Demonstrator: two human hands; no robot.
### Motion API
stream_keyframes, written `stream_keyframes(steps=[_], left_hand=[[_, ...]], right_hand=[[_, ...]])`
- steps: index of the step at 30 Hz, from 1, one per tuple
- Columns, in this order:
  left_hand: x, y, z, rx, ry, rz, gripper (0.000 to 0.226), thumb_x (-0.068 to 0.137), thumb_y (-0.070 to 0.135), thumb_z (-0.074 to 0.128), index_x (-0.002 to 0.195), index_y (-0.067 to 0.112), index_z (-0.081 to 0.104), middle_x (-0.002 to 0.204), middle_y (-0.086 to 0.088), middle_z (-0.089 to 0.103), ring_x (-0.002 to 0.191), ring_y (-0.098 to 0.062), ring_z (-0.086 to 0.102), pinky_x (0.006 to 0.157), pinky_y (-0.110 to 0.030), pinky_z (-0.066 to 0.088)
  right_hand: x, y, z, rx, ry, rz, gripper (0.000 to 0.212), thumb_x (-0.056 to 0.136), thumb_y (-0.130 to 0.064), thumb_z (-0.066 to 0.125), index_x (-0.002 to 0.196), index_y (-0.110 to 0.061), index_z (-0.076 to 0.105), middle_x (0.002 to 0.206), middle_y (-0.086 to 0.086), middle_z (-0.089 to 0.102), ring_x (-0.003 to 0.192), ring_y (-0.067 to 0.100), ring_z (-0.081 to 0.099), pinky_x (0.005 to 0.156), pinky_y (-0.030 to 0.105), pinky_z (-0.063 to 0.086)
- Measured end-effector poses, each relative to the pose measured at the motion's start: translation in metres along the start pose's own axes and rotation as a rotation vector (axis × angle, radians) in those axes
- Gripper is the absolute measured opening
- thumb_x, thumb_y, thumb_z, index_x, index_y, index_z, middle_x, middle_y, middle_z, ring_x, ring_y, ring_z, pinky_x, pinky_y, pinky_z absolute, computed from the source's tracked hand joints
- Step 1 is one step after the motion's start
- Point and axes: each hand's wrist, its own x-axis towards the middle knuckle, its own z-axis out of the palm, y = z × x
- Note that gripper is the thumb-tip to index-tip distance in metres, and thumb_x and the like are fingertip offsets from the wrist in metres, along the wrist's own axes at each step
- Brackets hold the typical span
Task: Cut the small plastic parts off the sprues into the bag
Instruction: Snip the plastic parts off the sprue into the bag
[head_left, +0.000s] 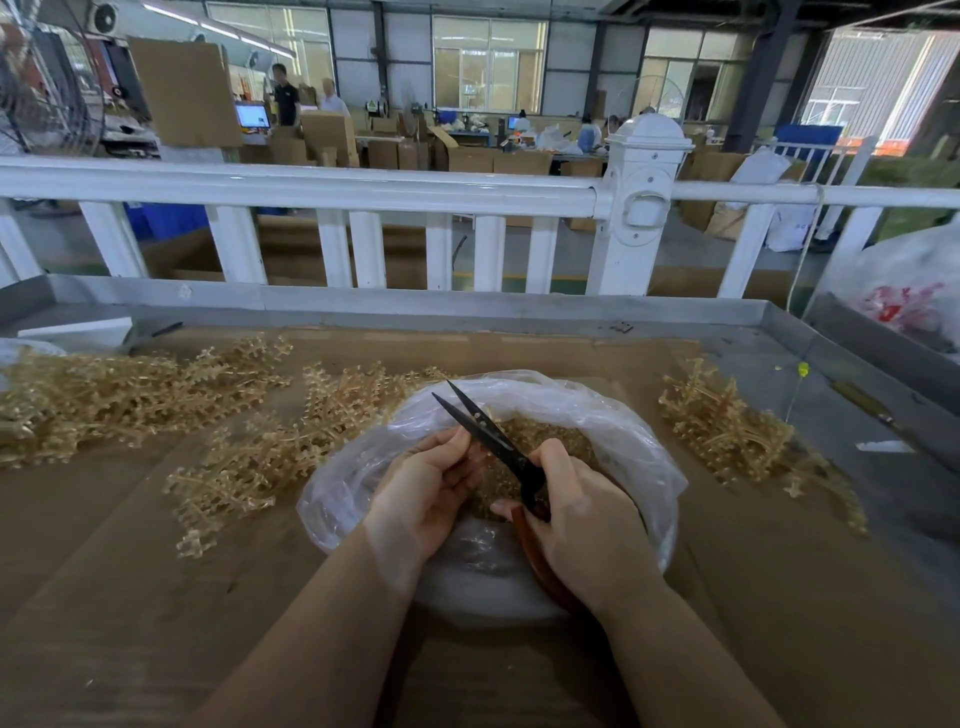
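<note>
While the tabletop (779, 597) carries everything under brown cardboard, the work happens over one clear plastic bag (613, 415) at its middle, already holding a layer of cut amber parts (530, 428). Uncut sprues (130, 395) lie in two spreads to the bag's left and a second heap (727, 426) to its right — too tangled to count singly. One pair of black scissors (485, 428) stands with blades parted, gripped by the right hand (587, 519), its fingers curled round the red handles. The left hand (426, 488) curls its fingers near the blades; what they pinch I cannot tell. Best to keep each snip low over the bag's mouth — so parts drop inside.
</note>
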Motion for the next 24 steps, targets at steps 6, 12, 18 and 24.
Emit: stream_keyframes(steps=[6,12,18,24], left_hand=[[0.0000,0.0003,-0.0007,-0.006,-0.004,-0.005,0.018,0.092,0.003,0.051,0.078,0.010,0.061,0.064,-0.002,0.066,0.065,-0.014,0.058,0.070,-0.026,0.045],[-0.0016,0.0019,-0.0014,-0.001,-0.016,-0.013,0.019,0.093,0.002,0.048,0.078,0.009,0.058,0.064,-0.002,0.064,0.057,-0.012,0.059,0.062,-0.023,0.048],[-0.0038,0.0031,-0.0001,-0.006,-0.039,-0.021,0.020,0.094,0.002,0.046,0.079,0.009,0.057,0.061,-0.001,0.063,0.051,-0.010,0.059,0.056,-0.020,0.050],[-0.0059,0.0046,0.0011,-0.032,-0.043,-0.034,0.020,0.094,0.001,0.046,0.080,0.008,0.059,0.061,-0.002,0.066,0.052,-0.009,0.062,0.053,-0.018,0.053]], right_hand=[[0.0003,-0.0004,-0.0003,0.004,0.006,-0.008,0.046,0.082,-0.051,0.065,0.102,-0.011,0.056,0.078,-0.001,0.062,0.066,0.013,0.059,0.058,0.017,0.041],[0.0001,-0.0012,-0.0002,0.037,0.035,0.001,0.040,0.080,-0.052,0.066,0.096,-0.017,0.054,0.081,-0.005,0.063,0.071,0.010,0.059,0.061,0.015,0.041],[0.0004,-0.0016,0.0009,0.055,0.018,0.001,0.040,0.081,-0.053,0.064,0.097,-0.019,0.051,0.082,-0.007,0.060,0.072,0.008,0.055,0.063,0.016,0.039],[0.0009,0.0000,0.0000,0.071,-0.023,-0.008,0.043,0.083,-0.053,0.063,0.103,-0.016,0.052,0.086,-0.004,0.063,0.075,0.010,0.059,0.065,0.020,0.048]])
